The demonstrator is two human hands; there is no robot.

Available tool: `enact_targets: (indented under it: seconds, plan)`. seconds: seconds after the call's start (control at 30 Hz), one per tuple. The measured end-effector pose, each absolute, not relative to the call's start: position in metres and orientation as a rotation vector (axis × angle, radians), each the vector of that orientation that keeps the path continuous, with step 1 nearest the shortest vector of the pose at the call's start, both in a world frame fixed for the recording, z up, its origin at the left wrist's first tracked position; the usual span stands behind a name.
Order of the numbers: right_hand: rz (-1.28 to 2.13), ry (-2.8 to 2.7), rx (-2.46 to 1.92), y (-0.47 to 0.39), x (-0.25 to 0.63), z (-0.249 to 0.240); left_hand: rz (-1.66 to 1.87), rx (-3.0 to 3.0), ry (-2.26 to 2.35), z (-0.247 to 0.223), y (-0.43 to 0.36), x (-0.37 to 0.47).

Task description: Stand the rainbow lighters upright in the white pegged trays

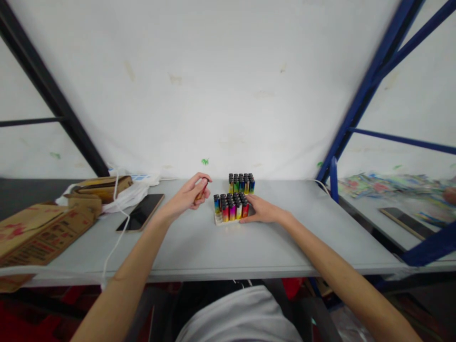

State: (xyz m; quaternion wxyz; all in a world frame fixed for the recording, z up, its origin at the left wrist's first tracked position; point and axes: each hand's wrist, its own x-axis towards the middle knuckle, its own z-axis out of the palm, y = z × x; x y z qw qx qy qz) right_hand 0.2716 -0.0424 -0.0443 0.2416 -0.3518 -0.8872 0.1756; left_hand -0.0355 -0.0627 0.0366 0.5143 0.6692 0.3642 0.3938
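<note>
My left hand [192, 194] is raised a little above the table, closed around a lighter [201, 191] that is mostly hidden by the fingers. To its right stands a pale tray [221, 221] holding rows of upright colourful lighters [232, 211] with black tops. Bare slots show at the tray's front left corner. My right hand [261, 210] rests against the tray's right side, thumb at the front and fingers behind, steady on its edge. Behind it, nearer the wall, a second block of black-topped lighters [241, 184] stands upright.
On the left lie a dark phone [141, 213], an opened cardboard box [42, 228] and a white cable [117, 237]. A blue metal frame [351, 118] rises on the right. Beyond it are another phone [406, 222], colourful packets [377, 186] and part of another person's hand [449, 194].
</note>
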Motion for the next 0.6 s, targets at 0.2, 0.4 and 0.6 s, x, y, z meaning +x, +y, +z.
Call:
enact_targets:
  seconds: [0.2, 0.4, 0.6]
  plan:
    - [0.519, -2.434, -0.965, -0.043, 0.272, -0.044, 1.042, 1.731, 1.145, 0.023, -0.054, -0.026]
    - [0.512, -2.452, -0.98, -0.044, 0.272, -0.042, 1.213, 1.924, 1.491, 0.011, -0.046, -0.022]
    - [0.518, -2.444, -0.987, -0.044, 0.271, -0.041, 1.246, 2.064, 1.551, 0.012, -0.052, -0.018]
